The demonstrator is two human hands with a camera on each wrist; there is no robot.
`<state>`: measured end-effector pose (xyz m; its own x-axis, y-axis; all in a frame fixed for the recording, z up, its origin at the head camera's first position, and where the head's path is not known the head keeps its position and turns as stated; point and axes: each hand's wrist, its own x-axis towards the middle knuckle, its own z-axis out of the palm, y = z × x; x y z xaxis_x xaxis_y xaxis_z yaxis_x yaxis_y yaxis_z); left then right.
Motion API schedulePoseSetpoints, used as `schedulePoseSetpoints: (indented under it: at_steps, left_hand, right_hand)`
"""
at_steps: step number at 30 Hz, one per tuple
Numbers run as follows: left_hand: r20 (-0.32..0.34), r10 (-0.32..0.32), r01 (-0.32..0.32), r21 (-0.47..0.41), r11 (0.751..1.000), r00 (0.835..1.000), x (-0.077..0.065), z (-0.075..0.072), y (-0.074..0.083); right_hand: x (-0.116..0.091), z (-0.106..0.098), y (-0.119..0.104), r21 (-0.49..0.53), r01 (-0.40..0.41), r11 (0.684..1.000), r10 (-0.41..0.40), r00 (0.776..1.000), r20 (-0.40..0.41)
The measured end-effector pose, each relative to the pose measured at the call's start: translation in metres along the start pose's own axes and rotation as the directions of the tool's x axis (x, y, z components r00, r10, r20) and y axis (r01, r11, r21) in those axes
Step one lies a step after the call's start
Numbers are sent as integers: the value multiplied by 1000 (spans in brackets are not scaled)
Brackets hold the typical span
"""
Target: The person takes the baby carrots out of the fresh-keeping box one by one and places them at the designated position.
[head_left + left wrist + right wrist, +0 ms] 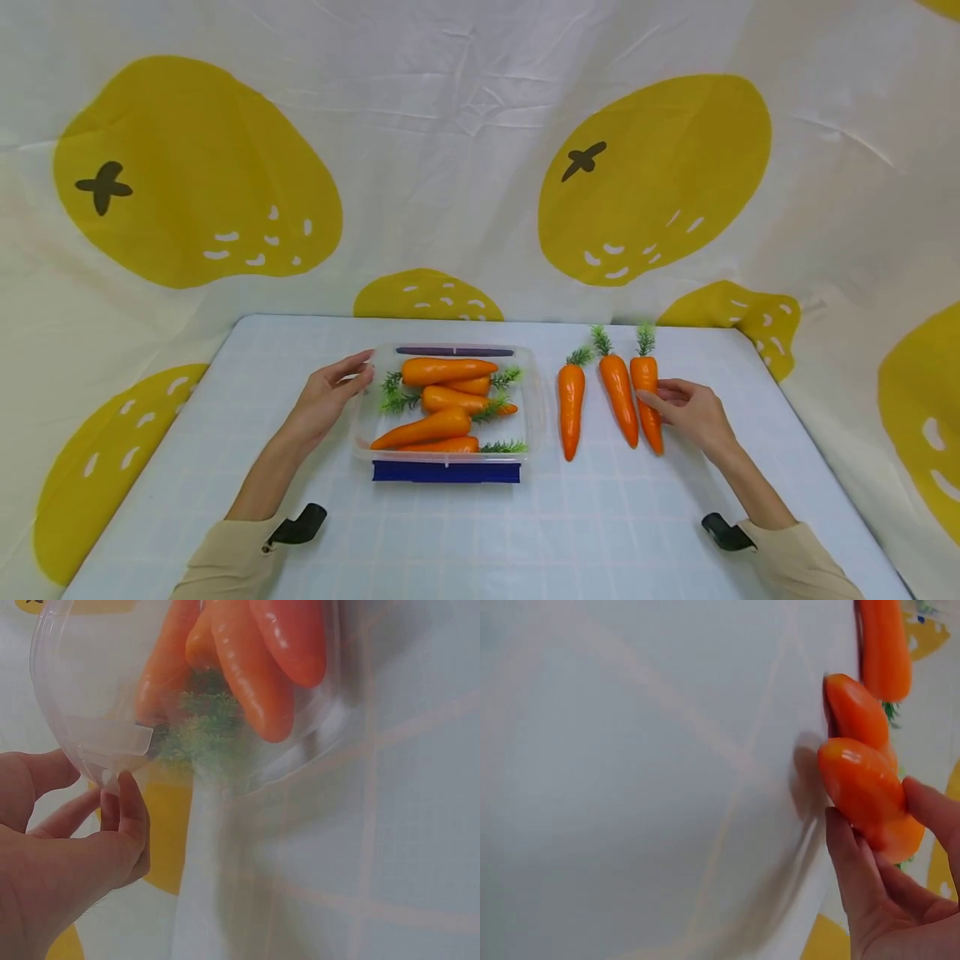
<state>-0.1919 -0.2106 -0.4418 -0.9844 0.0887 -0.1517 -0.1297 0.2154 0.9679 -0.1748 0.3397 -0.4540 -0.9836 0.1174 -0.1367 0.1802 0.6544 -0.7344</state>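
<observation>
My right hand [693, 412] pinches the rightmost orange carrot [645, 379] between thumb and fingers, around its middle. In the right wrist view the same carrot [866, 791] points its tip toward the camera. Two more carrots lie just left of it, a slanted carrot [617, 392] and an upright carrot [571, 408], all with green tops toward the back. At the clear plastic container [536, 417], my left hand [322, 396] grips the back left edge, thumb and fingertips close around the rim in the left wrist view. Several carrots [431, 427] lie crosswise inside it.
A blue clip flap [446, 472] hangs out along the container's front, and another dark flap [454, 352] shows at its back. The pale checked table [592, 533] ends at a curtain [450, 167] with yellow fruit shapes. Small black wrist cameras sit at both sleeves.
</observation>
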Motion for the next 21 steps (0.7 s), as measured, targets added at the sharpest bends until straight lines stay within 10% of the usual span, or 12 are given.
schedulePoseSetpoints:
  at_steps: [21]
  left_hand:
    - [-3,11,-11,8,1000,1000,-2,1,1]
  right_hand:
    - [1,0,6,-84,-13,996,14,1000,11]
